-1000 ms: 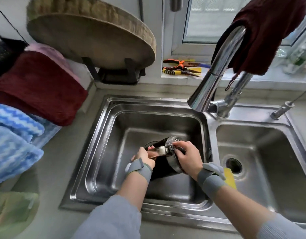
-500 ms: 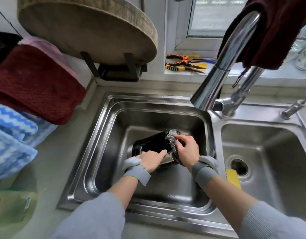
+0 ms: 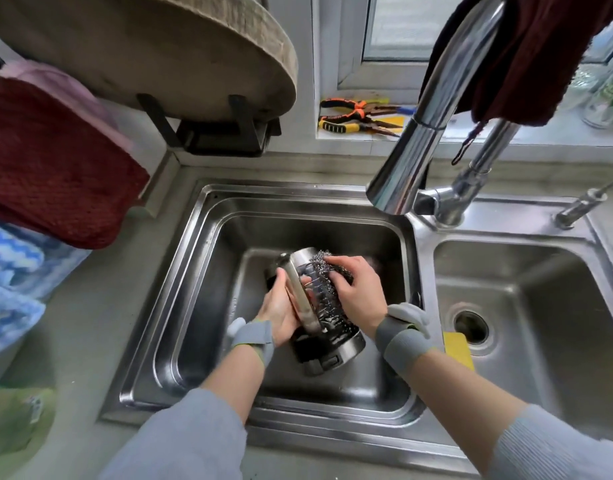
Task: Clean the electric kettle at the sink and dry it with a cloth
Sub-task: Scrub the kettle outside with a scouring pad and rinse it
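the scrubbing step looks to be in hand, with rinsing and drying not yet begun. the electric kettle (image 3: 327, 318) lies tilted on its side, held over the left basin of the sink (image 3: 201, 258), its base end toward the person and its mouth end pointing away toward the back wall of the basin. the left hand (image 3: 281, 311) has its fingers curled round the metal handle (image 3: 296, 292), a closed grip that steadies the kettle. the right hand (image 3: 358, 289) presses a steel wool scourer (image 3: 324, 261) against the upper side of the kettle body, fingers bent over the pad so the grip is closed on it. soapy streaks seem to show on the dark body, though it is too blurred to be sure

no water runs from the faucet (image 3: 422, 133), whose spout hangs above the back right corner of the left basin. a dark red cloth (image 3: 526, 50) is draped over the faucet neck, and more cloths (image 3: 49, 161) hang at the left over the table (image 3: 90, 323). a yellow sponge (image 3: 457, 348) sits on the divider between the basins, just beside the right wrist

judging from this, the next move calls for turning the kettle by the handle to bring an unscrubbed side under the scourer, then rinsing under the spout; the electrical base end had best be kept out of the stream
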The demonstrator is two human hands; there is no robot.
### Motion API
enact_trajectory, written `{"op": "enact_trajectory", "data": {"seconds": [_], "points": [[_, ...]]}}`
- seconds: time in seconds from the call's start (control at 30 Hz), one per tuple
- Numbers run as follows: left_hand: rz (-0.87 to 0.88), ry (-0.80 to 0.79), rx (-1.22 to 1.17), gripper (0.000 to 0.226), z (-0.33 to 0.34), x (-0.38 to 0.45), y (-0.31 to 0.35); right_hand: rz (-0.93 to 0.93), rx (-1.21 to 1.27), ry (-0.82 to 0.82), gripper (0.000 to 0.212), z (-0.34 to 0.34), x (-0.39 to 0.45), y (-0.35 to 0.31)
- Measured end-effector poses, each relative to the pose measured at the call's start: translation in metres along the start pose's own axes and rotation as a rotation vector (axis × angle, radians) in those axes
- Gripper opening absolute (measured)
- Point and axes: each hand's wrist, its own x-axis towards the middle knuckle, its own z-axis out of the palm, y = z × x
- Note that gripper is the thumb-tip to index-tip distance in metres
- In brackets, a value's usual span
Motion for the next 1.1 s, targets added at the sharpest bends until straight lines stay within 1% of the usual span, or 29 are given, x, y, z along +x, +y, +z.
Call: {"op": "enact_trajectory", "data": {"seconds": [0.07,0.1,0.23,0.27,0.33,0.43,0.47,0.53,0.57,0.63,0.7,0.77,0.83,0.9,0.93,0.97,1.03,1.1], "points": [[-0.061,-0.089,-0.085,0.085,-0.007,0.002,0.001,-0.001,0.001,0.015,0.028,0.006,0.000,0.004],[-0.080,-0.110,-0.102,0.092,-0.011,0.004,-0.001,-0.019,-0.001,-0.009,0.028,0.012,0.000,0.006],[-0.138,-0.103,-0.144,0.105,-0.013,0.018,0.003,-0.196,-0.118,-0.233,0.027,0.040,-0.014,0.017],[-0.157,-0.096,-0.147,0.108,-0.015,0.022,0.006,-0.213,-0.154,-0.247,0.026,0.046,-0.020,0.022],[-0.183,-0.117,-0.124,0.110,-0.017,0.025,0.008,-0.223,-0.219,-0.218,0.027,0.055,-0.023,0.029],[-0.175,-0.155,-0.101,0.101,-0.014,0.022,0.007,-0.112,-0.359,-0.251,0.031,0.074,0.019,0.017],[-0.176,-0.155,-0.086,0.101,-0.014,0.021,0.008,-0.078,-0.424,-0.271,0.031,0.080,0.037,0.010],[-0.177,-0.111,-0.118,0.105,-0.019,0.024,0.012,-0.066,-0.463,-0.303,0.031,0.084,0.048,0.003],[-0.172,-0.093,-0.157,0.106,-0.023,0.025,0.015,-0.099,-0.444,-0.295,0.029,0.086,0.037,0.007],[-0.148,-0.062,-0.226,0.110,-0.034,0.026,0.017,-0.196,-0.365,-0.224,0.026,0.082,-0.014,0.015],[-0.144,-0.053,-0.210,0.109,-0.043,0.025,0.014,-0.196,-0.311,-0.248,0.024,0.081,-0.038,0.017],[-0.144,-0.074,-0.152,0.105,-0.045,0.023,0.011,-0.096,-0.293,-0.216,0.023,0.095,-0.001,0.003],[-0.163,-0.093,-0.138,0.103,-0.043,0.021,0.012,0.023,-0.362,-0.245,0.027,0.105,0.036,-0.007],[-0.158,-0.070,-0.178,0.103,-0.044,0.026,0.012,0.065,-0.366,-0.227,0.028,0.106,0.030,-0.005],[-0.150,-0.078,-0.200,0.108,-0.046,0.029,0.011,0.075,-0.358,-0.210,0.027,0.100,0.014,-0.002],[-0.144,-0.109,-0.219,0.113,-0.047,0.030,0.009,0.078,-0.332,-0.175,0.026,0.094,-0.004,0.003],[-0.127,-0.152,-0.204,0.115,-0.047,0.031,0.005,0.147,-0.279,-0.190,0.021,0.088,-0.015,0.010],[-0.114,-0.161,-0.193,0.108,-0.041,0.031,0.001,0.276,-0.222,-0.202,0.034,0.092,0.014,0.007]]}}
